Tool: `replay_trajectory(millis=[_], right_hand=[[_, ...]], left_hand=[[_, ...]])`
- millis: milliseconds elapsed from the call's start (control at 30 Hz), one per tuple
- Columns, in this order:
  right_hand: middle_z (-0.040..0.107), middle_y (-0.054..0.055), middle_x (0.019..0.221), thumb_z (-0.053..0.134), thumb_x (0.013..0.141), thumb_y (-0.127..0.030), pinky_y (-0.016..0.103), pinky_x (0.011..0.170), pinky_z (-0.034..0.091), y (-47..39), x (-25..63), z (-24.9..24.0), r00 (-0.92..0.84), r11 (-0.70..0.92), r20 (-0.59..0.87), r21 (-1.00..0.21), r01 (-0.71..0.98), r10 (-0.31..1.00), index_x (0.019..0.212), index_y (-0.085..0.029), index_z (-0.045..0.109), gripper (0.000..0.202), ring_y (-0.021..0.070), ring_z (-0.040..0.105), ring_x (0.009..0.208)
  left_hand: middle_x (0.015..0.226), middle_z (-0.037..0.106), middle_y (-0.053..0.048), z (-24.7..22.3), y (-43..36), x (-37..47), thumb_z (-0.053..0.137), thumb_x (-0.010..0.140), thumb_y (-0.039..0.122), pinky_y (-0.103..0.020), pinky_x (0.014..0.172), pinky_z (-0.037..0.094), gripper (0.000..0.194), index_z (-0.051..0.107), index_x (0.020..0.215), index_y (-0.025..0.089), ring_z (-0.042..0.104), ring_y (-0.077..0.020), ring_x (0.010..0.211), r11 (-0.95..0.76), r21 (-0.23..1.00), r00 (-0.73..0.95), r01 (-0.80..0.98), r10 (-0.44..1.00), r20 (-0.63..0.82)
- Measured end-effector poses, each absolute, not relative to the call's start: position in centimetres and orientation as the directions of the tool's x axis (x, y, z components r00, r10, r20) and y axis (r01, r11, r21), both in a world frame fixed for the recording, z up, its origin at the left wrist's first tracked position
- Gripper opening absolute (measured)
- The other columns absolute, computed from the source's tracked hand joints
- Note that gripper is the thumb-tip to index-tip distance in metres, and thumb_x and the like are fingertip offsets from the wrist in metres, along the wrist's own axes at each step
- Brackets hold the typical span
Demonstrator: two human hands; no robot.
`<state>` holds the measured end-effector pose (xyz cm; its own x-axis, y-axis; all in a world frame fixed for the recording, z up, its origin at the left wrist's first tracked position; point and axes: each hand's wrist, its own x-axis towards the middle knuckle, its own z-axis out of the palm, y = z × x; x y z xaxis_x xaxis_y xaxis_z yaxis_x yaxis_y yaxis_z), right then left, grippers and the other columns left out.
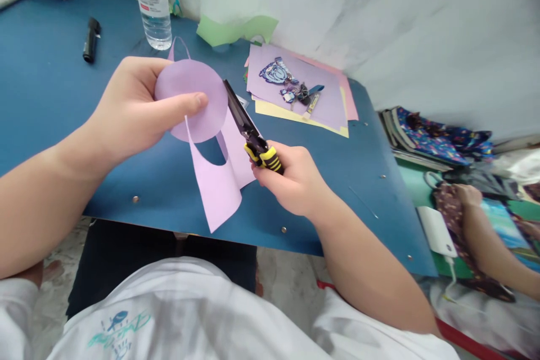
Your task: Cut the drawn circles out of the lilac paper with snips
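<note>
My left hand [139,104] pinches a round purple paper disc [198,76], thumb on top and the other fingers hidden beneath it. In my right hand [291,177] are scissors [248,129] with dark blades and black-and-yellow handles. Their blades look closed together, and the tip is right by the disc's right edge; whether it touches I cannot tell. A purple paper offcut [217,191] with a curved cut-out hangs below and behind the disc. A thin strip of it loops up past the disc's top edge.
On the blue table [333,180] stand a water bottle [154,8] and a black marker-like object [91,39]. Coloured paper sheets [333,104] with keychains [295,87] lie at the back right. Beyond, a co-worker's arm [489,242] rests near a white power bank [436,230].
</note>
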<state>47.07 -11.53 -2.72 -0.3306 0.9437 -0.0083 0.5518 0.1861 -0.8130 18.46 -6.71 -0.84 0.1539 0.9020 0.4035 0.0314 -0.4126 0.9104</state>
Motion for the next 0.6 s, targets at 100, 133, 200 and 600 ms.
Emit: replay_trajectory(millis=[100,133,200,600], right_hand=[[0.049,-0.007,0.062,0.064,0.08,-0.031,0.037,0.062,0.035,-11.5,47.0,-2.7,-0.331,0.184,-0.013,-0.811,0.555,0.944,0.076,-0.029,0.054,0.011,0.016,0.046,0.061],[0.049,-0.007,0.062,0.064,0.08,-0.031,0.037,0.062,0.035,-11.5,47.0,-2.7,-0.328,0.184,-0.012,-0.809,0.559,0.944,0.076,-0.029,0.054,0.011,0.0161,0.046,0.061],[0.048,-0.007,0.062,0.063,0.081,-0.031,0.037,0.062,0.035,-11.5,47.0,-2.7,-0.32,0.183,-0.01,-0.804,0.566,0.947,0.076,-0.029,0.055,0.01,0.0162,0.046,0.061],[0.052,-0.006,0.064,0.064,0.084,-0.034,0.038,0.066,0.037,-11.0,47.1,-3.2,-0.286,0.15,-0.03,-0.796,0.587,0.958,0.078,-0.028,0.058,0.01,0.0172,0.049,0.064]], left_hand=[[0.079,0.08,0.0,-0.9,-6.7,18.4,0.106,0.081,0.038,-0.029,0.055,0.048,0.019,0.091,0.083,0.027,0.066,-0.0154,0.067,-0.402,0.915,0.149,0.039,0.908,0.392],[0.078,0.08,0.0,-0.9,-6.6,18.4,0.107,0.08,0.039,-0.029,0.056,0.048,0.021,0.091,0.083,0.026,0.066,-0.0152,0.067,-0.407,0.913,0.149,0.037,0.906,0.397],[0.079,0.08,-0.001,-1.0,-6.6,18.3,0.107,0.081,0.039,-0.029,0.056,0.048,0.021,0.092,0.085,0.026,0.065,-0.0147,0.068,-0.423,0.905,0.16,0.035,0.897,0.413],[0.09,0.082,-0.002,-1.4,-5.4,18.3,0.091,0.089,0.023,-0.027,0.065,0.052,0.01,0.088,0.098,0.018,0.069,-0.0138,0.076,-0.379,0.921,0.069,0.086,0.925,0.374]])
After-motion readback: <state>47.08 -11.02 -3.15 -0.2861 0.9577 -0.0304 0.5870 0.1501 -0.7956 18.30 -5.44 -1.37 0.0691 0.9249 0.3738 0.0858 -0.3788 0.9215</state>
